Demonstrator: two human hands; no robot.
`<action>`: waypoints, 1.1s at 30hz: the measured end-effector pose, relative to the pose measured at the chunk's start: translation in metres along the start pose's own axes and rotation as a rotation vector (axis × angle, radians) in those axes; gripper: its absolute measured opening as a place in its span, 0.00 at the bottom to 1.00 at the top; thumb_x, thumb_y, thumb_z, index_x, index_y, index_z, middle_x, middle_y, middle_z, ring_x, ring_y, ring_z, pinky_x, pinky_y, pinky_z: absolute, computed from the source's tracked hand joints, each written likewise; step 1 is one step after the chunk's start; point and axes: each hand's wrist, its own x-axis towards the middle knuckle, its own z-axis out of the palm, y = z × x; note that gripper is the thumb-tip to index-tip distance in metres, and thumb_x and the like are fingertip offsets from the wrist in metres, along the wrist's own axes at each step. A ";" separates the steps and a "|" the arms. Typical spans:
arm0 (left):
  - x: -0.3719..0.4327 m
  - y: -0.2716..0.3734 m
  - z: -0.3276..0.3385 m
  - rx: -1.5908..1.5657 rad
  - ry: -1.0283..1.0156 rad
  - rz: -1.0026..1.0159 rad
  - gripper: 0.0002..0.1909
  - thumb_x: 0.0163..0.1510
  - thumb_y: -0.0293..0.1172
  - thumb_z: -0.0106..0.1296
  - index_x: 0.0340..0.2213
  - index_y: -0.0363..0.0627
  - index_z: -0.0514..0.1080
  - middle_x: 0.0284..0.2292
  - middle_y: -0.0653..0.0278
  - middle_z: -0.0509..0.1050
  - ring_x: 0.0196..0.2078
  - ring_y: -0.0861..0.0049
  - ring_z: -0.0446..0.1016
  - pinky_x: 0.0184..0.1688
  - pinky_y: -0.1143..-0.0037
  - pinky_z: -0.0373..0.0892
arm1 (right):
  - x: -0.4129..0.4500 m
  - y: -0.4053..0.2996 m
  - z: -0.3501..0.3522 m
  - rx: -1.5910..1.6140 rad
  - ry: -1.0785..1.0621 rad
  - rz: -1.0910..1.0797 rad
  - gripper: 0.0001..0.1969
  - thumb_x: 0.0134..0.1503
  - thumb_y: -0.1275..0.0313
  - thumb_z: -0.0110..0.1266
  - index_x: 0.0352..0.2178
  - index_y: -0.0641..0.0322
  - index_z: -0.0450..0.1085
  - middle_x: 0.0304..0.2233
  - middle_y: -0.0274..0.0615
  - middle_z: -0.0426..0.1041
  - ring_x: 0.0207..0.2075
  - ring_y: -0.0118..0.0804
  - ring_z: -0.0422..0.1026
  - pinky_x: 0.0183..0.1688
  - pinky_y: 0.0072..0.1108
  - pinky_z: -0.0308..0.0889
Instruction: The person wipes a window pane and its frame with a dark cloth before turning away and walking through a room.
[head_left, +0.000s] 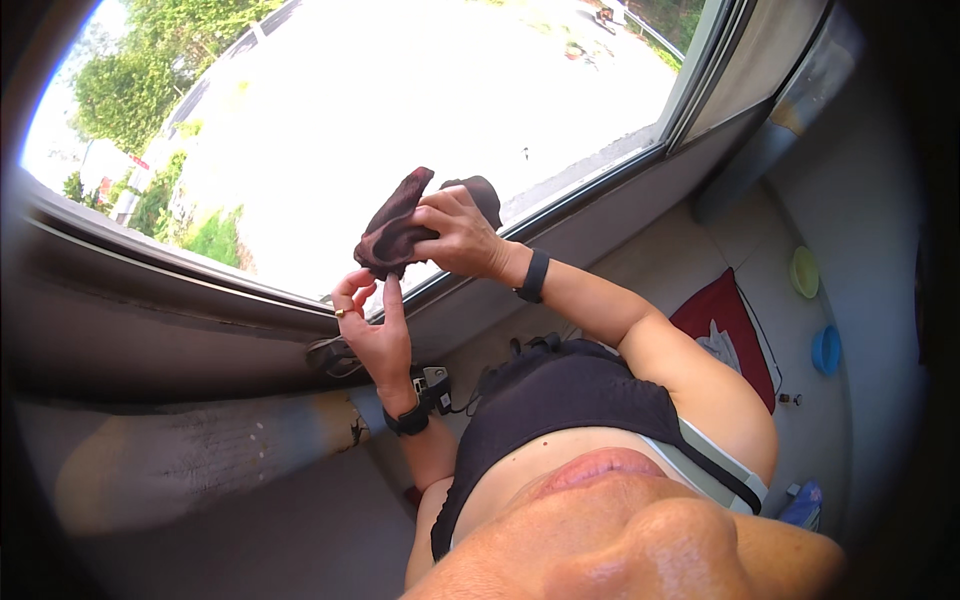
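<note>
A dark reddish-brown cloth (391, 217) hangs bunched and folded between my hands, in front of a bright window. My right hand (466, 238) grips its folds from the right side, and part of the fabric sticks out beyond the knuckles. At the lower end of the cloth, my left hand (377, 337) has its thumb and index finger on the edge; the exact grip there is partly hidden. Both wrists wear black bands. The hands are just above the dark window frame (600, 187); whether the cloth touches the glass cannot be told.
Below the sill are a small device (433, 377) and cables. A pipe-like painted surface (247, 450) runs along the left. On the floor at right lie a red fabric piece (690, 304), a yellow-green bowl (804, 271), a blue bowl (826, 350) and a blue packet (804, 507).
</note>
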 end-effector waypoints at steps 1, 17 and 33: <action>0.002 0.000 0.002 -0.002 -0.015 0.002 0.18 0.56 0.27 0.63 0.45 0.38 0.69 0.43 0.61 0.73 0.43 0.75 0.71 0.47 0.73 0.68 | -0.012 0.001 0.000 0.031 -0.053 -0.028 0.10 0.47 0.69 0.61 0.31 0.35 0.77 0.42 0.24 0.72 0.48 0.32 0.69 0.49 0.29 0.61; 0.008 0.005 -0.011 0.166 0.011 0.008 0.31 0.57 0.31 0.61 0.58 0.41 0.61 0.50 0.56 0.69 0.56 0.67 0.67 0.61 0.62 0.59 | 0.155 0.037 -0.114 -0.267 0.605 -0.048 0.19 0.38 0.81 0.64 0.33 0.45 0.82 0.44 0.37 0.75 0.45 0.40 0.69 0.46 0.29 0.61; 0.034 0.039 -0.022 0.195 -0.011 0.028 0.31 0.56 0.29 0.62 0.57 0.39 0.62 0.52 0.55 0.69 0.57 0.66 0.68 0.61 0.64 0.61 | -0.015 -0.024 -0.034 0.082 -0.052 0.189 0.13 0.36 0.77 0.61 0.27 0.50 0.78 0.40 0.30 0.74 0.43 0.37 0.72 0.46 0.31 0.65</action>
